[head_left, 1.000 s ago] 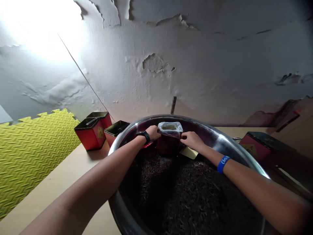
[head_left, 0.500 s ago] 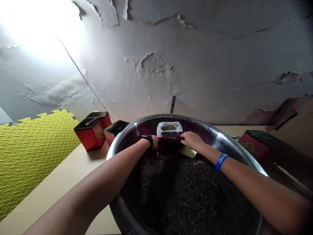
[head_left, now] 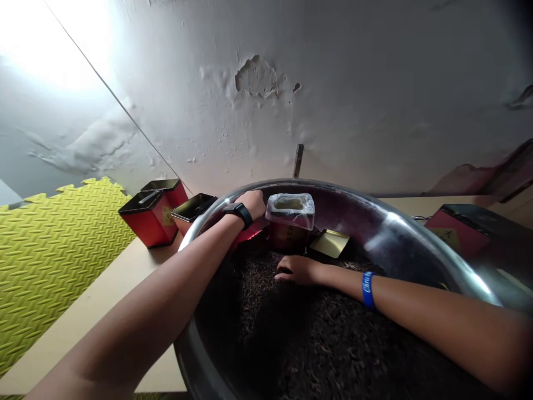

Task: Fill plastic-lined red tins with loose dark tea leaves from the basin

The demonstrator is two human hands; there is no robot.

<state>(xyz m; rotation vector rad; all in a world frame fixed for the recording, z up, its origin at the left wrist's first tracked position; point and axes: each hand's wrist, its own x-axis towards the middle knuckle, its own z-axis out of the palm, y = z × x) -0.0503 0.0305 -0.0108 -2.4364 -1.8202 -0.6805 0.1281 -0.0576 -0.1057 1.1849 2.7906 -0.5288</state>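
My right hand [head_left: 297, 269], with a blue wristband, is down on the dark loose tea leaves [head_left: 333, 344] in a big steel basin [head_left: 395, 222]. Its fingers curl into the leaves, the thumb below. A red tin [head_left: 287, 236] stands upright at the basin's far side, a clear plastic liner [head_left: 290, 205] folded over its mouth. Just left of the tin is my left hand [head_left: 253, 203], wearing a black watch, its back up and its fingers mostly hidden. Under it shows a shiny red piece [head_left: 250, 232]. A gold-coloured lid [head_left: 330, 243] lies on the leaves right of the tin.
Several open red tins [head_left: 152, 219] stand on the wooden table [head_left: 116, 289] left of the basin. Another red tin [head_left: 458, 230] is to the right. A yellow foam mat [head_left: 54, 250] lies at the far left. Behind is a peeling wall [head_left: 353, 100].
My right hand has left the tin's right side and come down onto the leaves. My left hand has risen from low at the tin's left side. The view has shifted a little.
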